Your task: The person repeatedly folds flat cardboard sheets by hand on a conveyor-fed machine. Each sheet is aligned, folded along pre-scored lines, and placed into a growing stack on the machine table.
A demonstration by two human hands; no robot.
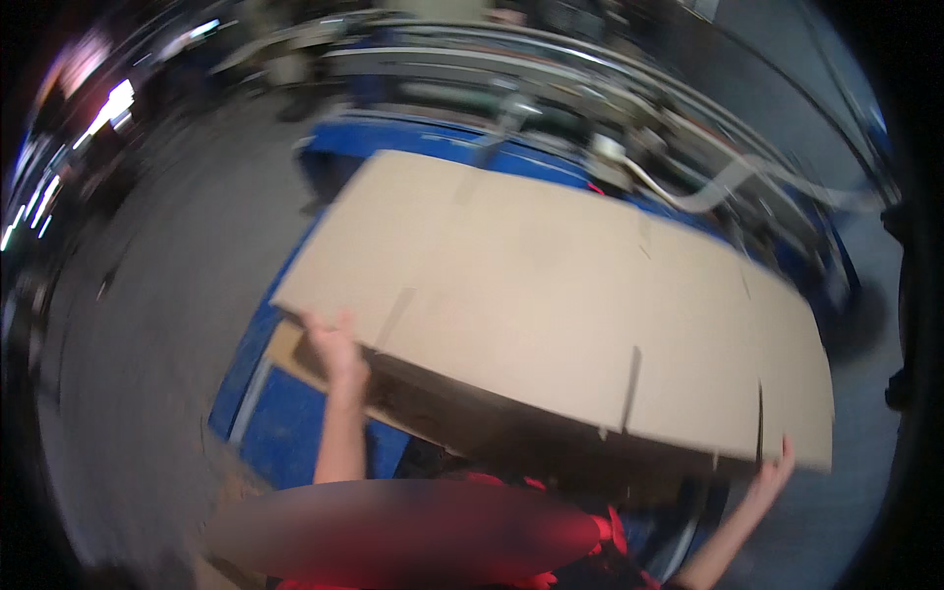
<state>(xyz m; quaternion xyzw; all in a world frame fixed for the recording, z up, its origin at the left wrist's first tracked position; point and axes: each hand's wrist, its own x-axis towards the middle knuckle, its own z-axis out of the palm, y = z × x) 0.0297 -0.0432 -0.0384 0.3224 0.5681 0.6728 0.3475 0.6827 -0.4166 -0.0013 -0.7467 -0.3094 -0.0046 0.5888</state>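
Note:
A wide tan cardboard box blank [531, 265] with slots cut into its long edges spans the middle of the view, tilted down toward the right. My left hand [337, 352] grips its near edge by the left corner, thumb above and the other fingers mostly hidden. At the near right corner, beside a dark slot, my right hand [773, 477] holds the same edge, with one fingertip showing above it. A dark brown band runs below the near edge; whether it is shadow or more layers, I cannot tell.
Under the blank stands a blue machine table [280, 428], with another piece of cardboard [285, 344] showing beneath the left corner. Metal rails [472, 59] and a pale hose [703, 202] lie behind it. Grey floor [157, 324] stretches along the left.

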